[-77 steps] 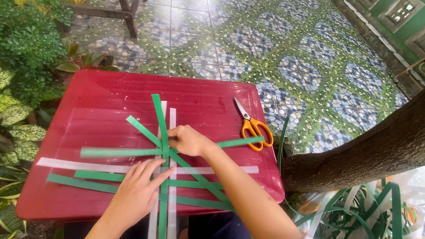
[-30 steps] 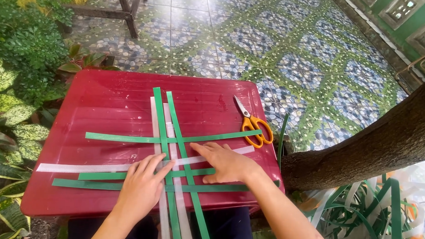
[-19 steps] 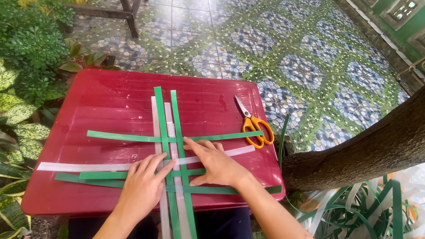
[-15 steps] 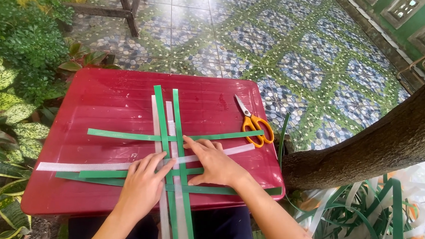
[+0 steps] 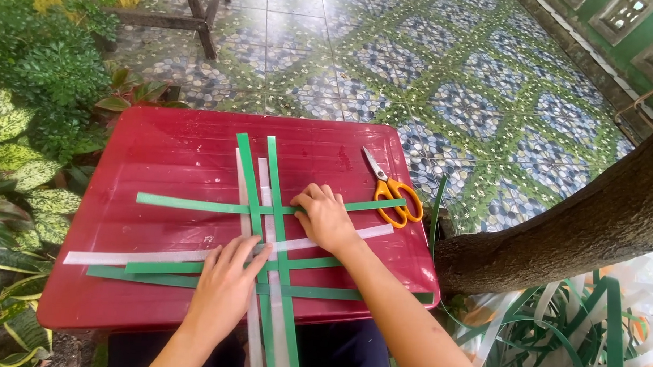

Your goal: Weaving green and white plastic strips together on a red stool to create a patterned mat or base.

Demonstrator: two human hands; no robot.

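On a red plastic table [image 5: 161,156] outdoors, green strips [image 5: 253,179] and white strips [image 5: 143,257] lie crossed in a loose weave. 2 green strips run lengthwise away from the person, side by side, with white strips just beside them; a green strip crosses them higher up, and a white strip and green ones cross lower down. The left hand [image 5: 225,288] lies flat, fingers spread, pressing down on the lower crossing near the table's front edge. The right hand [image 5: 327,218] rests on the upper crossing, fingers curled and bunched on the green cross strip just right of the 2 lengthwise ones; whether it pinches the strip or only presses it cannot be told. Orange-handled scissors [image 5: 391,193] lie closed near the table's right edge, just beside the right hand. A tree trunk [image 5: 571,228] leans at right, with loose strips [image 5: 574,337] heaped beneath it.
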